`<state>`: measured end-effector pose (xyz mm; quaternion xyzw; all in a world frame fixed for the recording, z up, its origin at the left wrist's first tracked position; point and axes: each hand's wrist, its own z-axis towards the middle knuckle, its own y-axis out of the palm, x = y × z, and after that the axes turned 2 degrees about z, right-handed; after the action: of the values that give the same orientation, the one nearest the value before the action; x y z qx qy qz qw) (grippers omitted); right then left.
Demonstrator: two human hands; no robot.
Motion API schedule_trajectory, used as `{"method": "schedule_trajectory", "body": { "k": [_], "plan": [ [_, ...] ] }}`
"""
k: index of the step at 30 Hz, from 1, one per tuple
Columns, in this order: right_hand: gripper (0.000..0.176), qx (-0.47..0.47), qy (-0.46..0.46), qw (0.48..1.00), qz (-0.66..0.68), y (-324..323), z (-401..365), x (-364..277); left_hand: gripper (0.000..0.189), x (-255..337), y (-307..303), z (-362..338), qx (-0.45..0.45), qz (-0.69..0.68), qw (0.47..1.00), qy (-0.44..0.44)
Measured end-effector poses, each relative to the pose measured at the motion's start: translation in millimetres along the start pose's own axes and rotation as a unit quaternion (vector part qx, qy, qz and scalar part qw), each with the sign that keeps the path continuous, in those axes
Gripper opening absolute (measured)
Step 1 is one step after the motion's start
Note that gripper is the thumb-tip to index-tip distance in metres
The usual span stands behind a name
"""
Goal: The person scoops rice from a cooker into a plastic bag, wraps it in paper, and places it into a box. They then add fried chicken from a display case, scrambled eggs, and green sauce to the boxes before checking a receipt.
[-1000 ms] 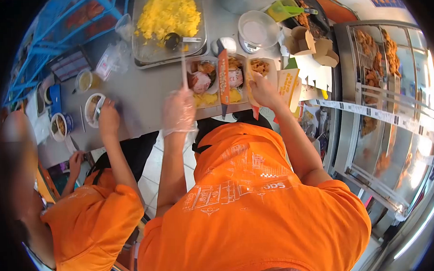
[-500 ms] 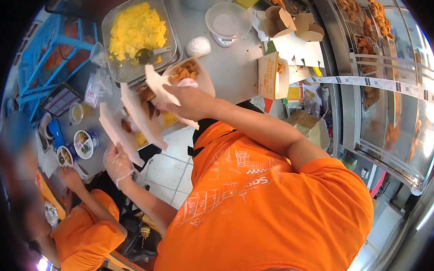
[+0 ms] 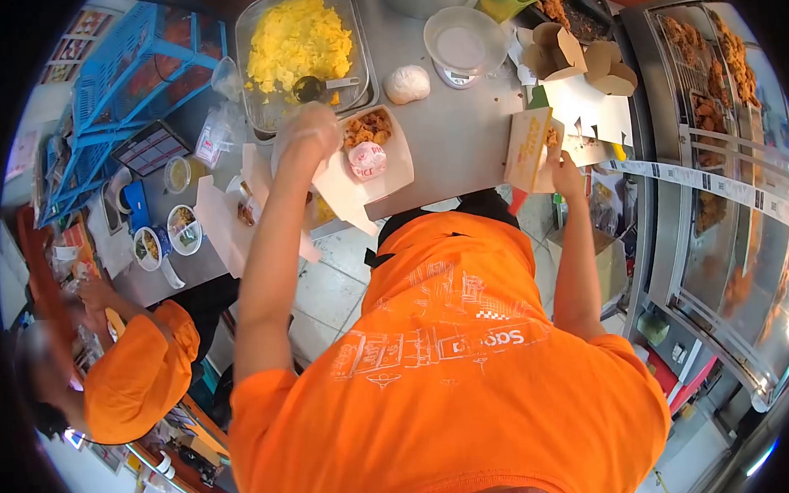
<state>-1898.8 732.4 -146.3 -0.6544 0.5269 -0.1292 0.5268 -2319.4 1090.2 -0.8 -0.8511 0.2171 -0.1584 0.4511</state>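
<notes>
My left hand (image 3: 312, 132), in a clear plastic glove, is blurred over the flap of an open takeaway box (image 3: 394, 177). That box holds fried chicken pieces (image 3: 367, 130) and a paper-wrapped ball (image 3: 367, 161) with red print. Just beyond the glove, a scoop (image 3: 311, 89) lies in the glass tray (image 3: 360, 96) of yellow scrambled egg (image 3: 299, 43). On the right, my bare right hand (image 3: 567, 174) grips the edge of a yellow-printed takeaway box (image 3: 527, 151) with fried chicken inside. More open boxes (image 3: 222, 219) of food sit left, partly behind my left forearm.
A scale (image 3: 460, 77) bears a clear bowl (image 3: 465, 41), beside a white wrapped ball (image 3: 407, 85). Brown cartons (image 3: 554, 51) stand at the back right, near a glass chicken cabinet (image 3: 713, 166). Blue crates (image 3: 116, 108) and lidded tubs (image 3: 184, 229) are left, where a co-worker (image 3: 142, 360) stands.
My right hand has left the middle box's flap and moved right to the yellow-printed box. My left hand has moved up toward the egg tray. The view has shifted; the co-worker has moved away.
</notes>
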Motion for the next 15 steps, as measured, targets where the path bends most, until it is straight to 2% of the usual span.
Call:
{"method": "schedule_trajectory", "body": {
  "k": [3,5,6,8,9,11,15],
  "plan": [
    [0.043,0.029,-0.047,0.998,0.008,24.9,-24.1,-34.0,0.025,0.0,29.9,47.3,-0.015,0.06,0.997,-0.036],
    [0.037,0.098,-0.121,0.987,0.028,43.7,-28.2,-42.3,0.027,-6.8,43.6,70.5,-0.06,0.099,0.993,0.028],
    [0.035,0.081,-0.122,0.988,0.045,45.7,-34.0,-54.1,0.027,-12.0,50.4,73.4,-0.061,0.105,0.992,0.027],
    [0.031,0.055,-0.117,0.988,0.083,51.0,-43.0,-77.8,0.025,-23.8,58.5,78.3,-0.011,0.15,0.97,0.193],
    [0.028,0.029,-0.116,0.986,0.113,55.4,-46.3,-86.3,0.025,-23.1,47.2,70.9,-0.017,0.156,0.969,0.194],
    [0.027,0.011,-0.12,0.986,0.117,61.2,-49.3,-103.8,0.023,-24.2,26.1,57.6,-0.081,-0.032,0.975,0.206],
    [0.027,-0.049,-0.146,0.978,0.14,73.9,-51.0,-127.4,0.024,-28.2,36.3,66.6,-0.131,-0.117,0.966,0.191]
  ]
}}
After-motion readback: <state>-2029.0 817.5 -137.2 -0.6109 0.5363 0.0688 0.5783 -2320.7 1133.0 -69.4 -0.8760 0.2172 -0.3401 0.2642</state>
